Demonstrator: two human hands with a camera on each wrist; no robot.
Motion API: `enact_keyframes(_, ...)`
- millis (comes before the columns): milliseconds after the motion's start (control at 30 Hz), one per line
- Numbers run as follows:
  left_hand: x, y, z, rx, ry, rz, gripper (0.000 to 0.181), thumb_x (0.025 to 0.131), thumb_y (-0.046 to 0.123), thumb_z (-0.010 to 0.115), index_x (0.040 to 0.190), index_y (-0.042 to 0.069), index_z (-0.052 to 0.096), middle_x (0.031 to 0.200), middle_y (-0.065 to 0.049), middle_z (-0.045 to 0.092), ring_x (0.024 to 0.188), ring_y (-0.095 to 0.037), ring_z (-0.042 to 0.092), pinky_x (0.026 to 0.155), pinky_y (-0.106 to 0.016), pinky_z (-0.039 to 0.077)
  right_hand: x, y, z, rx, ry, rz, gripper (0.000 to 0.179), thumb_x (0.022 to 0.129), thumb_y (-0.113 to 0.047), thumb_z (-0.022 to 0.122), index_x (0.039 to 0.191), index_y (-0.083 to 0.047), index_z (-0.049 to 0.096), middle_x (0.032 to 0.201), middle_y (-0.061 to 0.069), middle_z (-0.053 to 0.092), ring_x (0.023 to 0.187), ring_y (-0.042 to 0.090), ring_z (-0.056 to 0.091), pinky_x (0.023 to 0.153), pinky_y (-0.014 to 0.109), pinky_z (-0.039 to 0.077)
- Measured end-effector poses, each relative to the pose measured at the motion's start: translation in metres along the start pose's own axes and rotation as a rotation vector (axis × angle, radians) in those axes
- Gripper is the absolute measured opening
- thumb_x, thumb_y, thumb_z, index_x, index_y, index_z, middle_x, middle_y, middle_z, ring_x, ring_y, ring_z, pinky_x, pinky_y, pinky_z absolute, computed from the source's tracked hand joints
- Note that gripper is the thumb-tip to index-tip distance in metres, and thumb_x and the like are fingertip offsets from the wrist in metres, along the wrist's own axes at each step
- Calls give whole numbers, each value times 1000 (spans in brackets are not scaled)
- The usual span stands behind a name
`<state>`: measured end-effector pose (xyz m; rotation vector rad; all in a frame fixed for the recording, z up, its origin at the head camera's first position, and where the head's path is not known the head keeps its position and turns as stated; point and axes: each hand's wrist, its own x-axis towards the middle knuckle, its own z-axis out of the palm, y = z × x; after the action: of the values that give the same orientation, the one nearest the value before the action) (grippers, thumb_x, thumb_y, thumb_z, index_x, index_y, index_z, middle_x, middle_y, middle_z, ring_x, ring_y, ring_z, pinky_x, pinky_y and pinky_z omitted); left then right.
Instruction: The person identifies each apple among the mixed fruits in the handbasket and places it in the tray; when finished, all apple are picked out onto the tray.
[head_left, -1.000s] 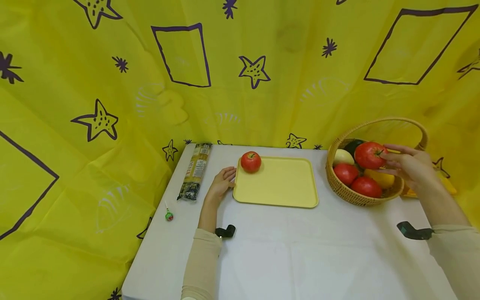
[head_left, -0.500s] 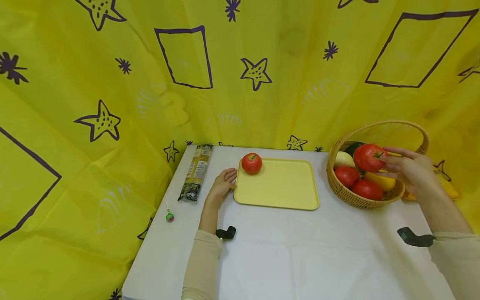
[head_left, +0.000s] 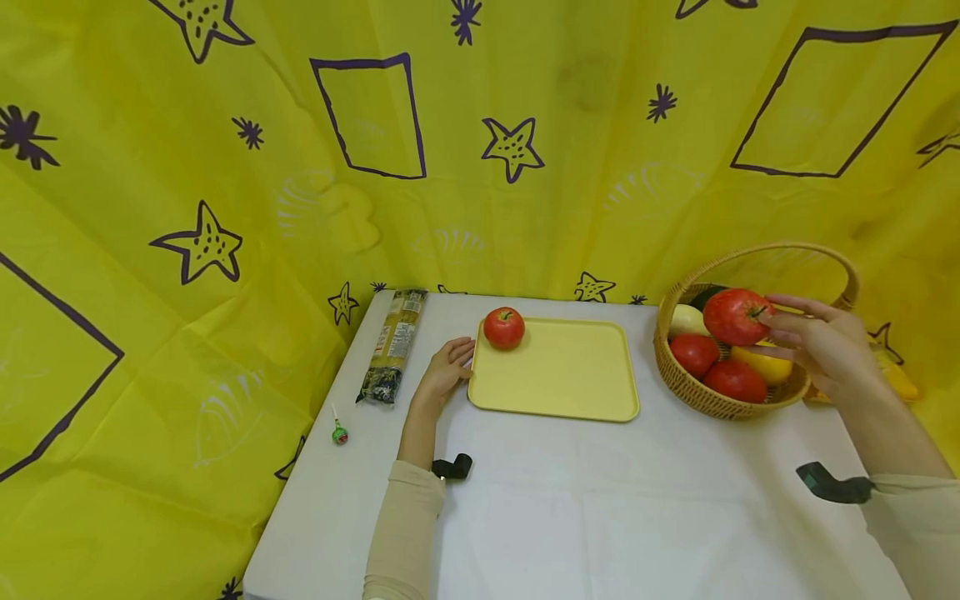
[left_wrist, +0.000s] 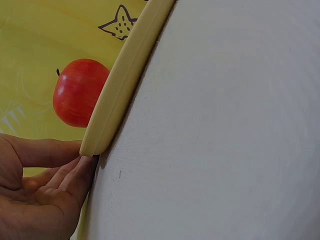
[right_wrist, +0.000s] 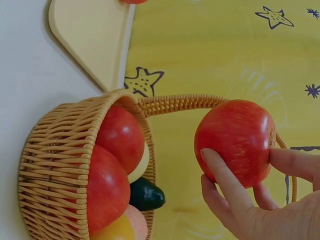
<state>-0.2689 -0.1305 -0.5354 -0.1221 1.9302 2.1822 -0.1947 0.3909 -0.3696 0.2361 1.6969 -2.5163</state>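
Observation:
My right hand (head_left: 832, 342) holds a red apple (head_left: 738, 317) between thumb and fingers above the wicker basket (head_left: 697, 396). In the right wrist view the apple (right_wrist: 235, 142) is raised beside the basket's handle, its stem end toward the thumb. Inside the basket are more red apples (head_left: 735, 381), a pale round item (head_left: 687, 320), a dark green one (right_wrist: 146, 194) and a yellow one (head_left: 763, 362). My left hand (head_left: 442, 371) rests at the left edge of the yellow tray (head_left: 562, 367), thumb and fingertips touching its rim. Another red apple (left_wrist: 80, 92) sits in the tray's back left corner.
A long plastic-wrapped package (head_left: 392, 346) lies at the table's back left. Nearer sits a green lollipop (head_left: 340, 433). Yellow objects (head_left: 896, 379) are partly hidden behind the right forearm. A patterned yellow curtain (head_left: 570, 225) stands along the back of the white table (head_left: 570, 508).
The right hand and its apple have shifted only slightly against the basket. The left hand stays at the tray's edge. The head view has moved a little.

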Motion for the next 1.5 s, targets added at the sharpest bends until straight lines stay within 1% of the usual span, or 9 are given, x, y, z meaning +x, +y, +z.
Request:
enact_keyframes(300, 1, -1, 0, 27, 6, 12, 76, 84, -31, 50, 154, -4, 41, 159, -22, 44, 150, -33, 41, 119, -40, 41, -5, -1, 5, -43, -12, -9, 31, 99, 9, 61, 106, -13, 81, 97, 2, 76, 81, 21, 76, 66, 43, 65)
enact_keyframes(500, 1, -1, 0, 24, 4, 9, 76, 83, -31, 50, 154, -4, 41, 159, -22, 44, 150, -33, 41, 118, -40, 41, -9, -2, 13, -12, -44, 6, 35, 101, 9, 55, 107, -13, 82, 100, 1, 76, 85, 22, 78, 66, 45, 65)
enact_keyframes(633, 1, -1, 0, 29, 3, 11, 75, 84, -30, 50, 154, -4, 42, 159, -23, 44, 150, -33, 41, 118, -40, 41, -12, 0, 21, -6, -69, -17, 37, 102, 10, 53, 109, -12, 81, 102, 1, 77, 86, 22, 78, 66, 45, 65)
enact_keyframes(800, 0, -1, 0, 28, 6, 10, 75, 84, -30, 50, 154, -4, 42, 159, -23, 44, 150, -33, 41, 118, -40, 41, -14, 2, 29, -11, -80, -41, 39, 101, 12, 52, 110, -12, 81, 102, 3, 76, 86, 21, 77, 64, 45, 65)
enact_keyframes(1067, -1, 0, 0, 40, 7, 12, 74, 84, -29, 51, 154, -4, 42, 159, -22, 44, 150, -33, 41, 119, -41, 41, -16, 6, 38, -123, -50, -64, 34, 101, 7, 59, 113, -17, 81, 103, -2, 74, 87, 16, 76, 66, 40, 65)
enact_keyframes(1200, 0, 0, 0, 42, 2, 15, 75, 84, -29, 51, 154, -4, 41, 160, -22, 44, 150, -33, 41, 119, -41, 41, -16, 8, 42, -116, -70, -76, 34, 101, 7, 59, 112, -15, 82, 102, -1, 76, 86, 17, 76, 66, 40, 65)
enact_keyframes(1333, -1, 1, 0, 37, 0, 16, 75, 84, -29, 50, 154, -4, 41, 159, -23, 44, 150, -33, 41, 119, -41, 41, -14, 8, 46, -69, -109, -70, 35, 100, 11, 57, 112, -11, 81, 99, 4, 78, 86, 18, 76, 66, 42, 65)
enact_keyframes(1500, -1, 1, 1, 41, 2, 22, 76, 84, -29, 50, 154, -4, 41, 159, -23, 44, 150, -33, 41, 118, -41, 41, -12, 9, 52, -69, -122, -71, 34, 100, 11, 57, 112, -10, 81, 98, 5, 78, 86, 18, 76, 66, 42, 65)
